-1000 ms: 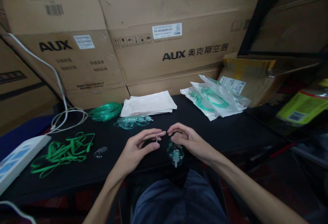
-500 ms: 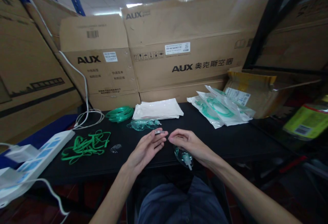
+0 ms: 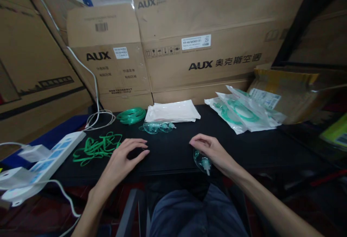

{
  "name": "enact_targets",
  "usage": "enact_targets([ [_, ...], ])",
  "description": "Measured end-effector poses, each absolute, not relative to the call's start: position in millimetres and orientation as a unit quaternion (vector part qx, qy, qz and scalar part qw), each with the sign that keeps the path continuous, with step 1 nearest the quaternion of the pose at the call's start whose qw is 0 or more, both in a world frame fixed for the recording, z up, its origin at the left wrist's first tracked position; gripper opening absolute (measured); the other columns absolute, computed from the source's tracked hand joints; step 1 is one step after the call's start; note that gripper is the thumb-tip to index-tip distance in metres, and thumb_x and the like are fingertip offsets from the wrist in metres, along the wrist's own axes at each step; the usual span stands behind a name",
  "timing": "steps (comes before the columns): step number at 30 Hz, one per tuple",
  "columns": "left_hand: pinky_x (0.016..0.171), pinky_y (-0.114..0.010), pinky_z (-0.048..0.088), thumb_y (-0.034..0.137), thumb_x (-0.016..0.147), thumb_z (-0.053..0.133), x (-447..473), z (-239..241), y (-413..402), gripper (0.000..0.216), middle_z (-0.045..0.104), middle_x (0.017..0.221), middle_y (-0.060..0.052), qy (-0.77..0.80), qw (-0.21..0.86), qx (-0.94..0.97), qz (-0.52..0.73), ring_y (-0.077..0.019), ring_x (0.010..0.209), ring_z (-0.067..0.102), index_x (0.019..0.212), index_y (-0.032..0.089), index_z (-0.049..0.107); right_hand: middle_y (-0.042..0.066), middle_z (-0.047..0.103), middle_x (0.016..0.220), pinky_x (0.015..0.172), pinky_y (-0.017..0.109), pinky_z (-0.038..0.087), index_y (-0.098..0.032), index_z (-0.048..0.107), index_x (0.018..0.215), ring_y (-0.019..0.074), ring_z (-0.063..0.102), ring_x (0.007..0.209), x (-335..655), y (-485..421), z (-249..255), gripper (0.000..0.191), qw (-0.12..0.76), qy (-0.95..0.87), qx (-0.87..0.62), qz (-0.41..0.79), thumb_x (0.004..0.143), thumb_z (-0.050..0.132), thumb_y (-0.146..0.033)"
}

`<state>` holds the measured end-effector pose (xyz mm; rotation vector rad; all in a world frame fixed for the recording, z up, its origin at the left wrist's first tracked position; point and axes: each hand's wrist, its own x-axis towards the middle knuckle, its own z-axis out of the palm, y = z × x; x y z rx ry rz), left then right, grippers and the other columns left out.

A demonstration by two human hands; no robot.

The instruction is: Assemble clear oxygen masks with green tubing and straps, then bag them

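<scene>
My left hand (image 3: 126, 156) lies palm down on the black table (image 3: 168, 153), fingers spread, just right of a tangle of green elastic straps (image 3: 94, 146). Whatever is under its fingers is hidden. My right hand (image 3: 213, 152) is curled at the table's front edge around a clear green oxygen mask (image 3: 202, 161), whose white connector points down toward my lap. Two more clear green masks (image 3: 157, 126) lie farther back, between my hands.
A coil of green tubing (image 3: 132, 115) and a stack of white pouches (image 3: 173, 111) lie at the back. Sealed mask packets (image 3: 244, 112) are at the right. A white power strip (image 3: 51, 157) with cables lies at the left. AUX cardboard boxes (image 3: 200, 49) wall the rear.
My hands were together at the centre, the left pinching a small metal strip. The left hand has moved left and down onto the table; the right stays on the mask.
</scene>
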<state>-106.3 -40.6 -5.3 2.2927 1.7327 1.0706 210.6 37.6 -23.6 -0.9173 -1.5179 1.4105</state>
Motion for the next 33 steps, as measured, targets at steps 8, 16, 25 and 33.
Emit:
enact_targets([
  [8, 0.108, -0.046, 0.043, 0.062, 0.090, 0.062, -158, -17, -45, 0.066, 0.071, 0.124, -0.004, 0.630, -0.002, 0.741, 0.231, -0.0288, 0.124, 0.054, 0.147, 0.031, 0.050, 0.000, 0.059, 0.074, 0.057, 0.026, 0.031, -0.016, 0.073, 0.087, 0.0123, 0.046, 0.065, 211, 37, -24, 0.039, 0.422, -0.601, -0.366, 0.571, 0.076, 0.078, -0.053],
  [16, 0.104, -0.049, 0.045, 0.061, 0.090, 0.060, -169, -18, -51, 0.059, 0.069, 0.127, -0.008, 0.641, -0.040, 0.738, 0.206, -0.0322, 0.123, 0.056, 0.141, 0.031, 0.059, 0.000, 0.059, 0.076, 0.058, 0.027, 0.031, -0.017, 0.073, 0.087, 0.0127, 0.046, 0.067, 211, 37, -22, 0.035, 0.421, -0.601, -0.367, 0.571, 0.078, 0.078, -0.051],
  [25, 0.111, -0.049, 0.040, 0.055, 0.088, 0.068, -146, -11, -45, 0.053, 0.067, 0.133, -0.008, 0.610, 0.010, 0.749, 0.257, -0.0309, 0.126, 0.055, 0.133, 0.029, 0.064, -0.002, 0.053, 0.070, 0.054, 0.026, 0.024, -0.017, 0.072, 0.084, 0.0101, 0.038, 0.060, 208, 39, -20, 0.034, 0.411, -0.578, -0.363, 0.604, 0.074, 0.080, -0.048],
  [33, 0.108, -0.039, 0.044, 0.045, 0.085, 0.076, 8, -5, -20, 0.047, 0.066, 0.129, -0.006, 0.440, 0.194, 0.805, 0.349, -0.0256, 0.120, 0.060, 0.128, 0.029, 0.064, -0.001, 0.058, 0.076, 0.054, 0.023, 0.030, -0.017, 0.069, 0.088, 0.0107, 0.046, 0.064, 189, 52, -19, 0.036, 0.394, -0.528, -0.349, 0.667, 0.072, 0.081, -0.048],
])
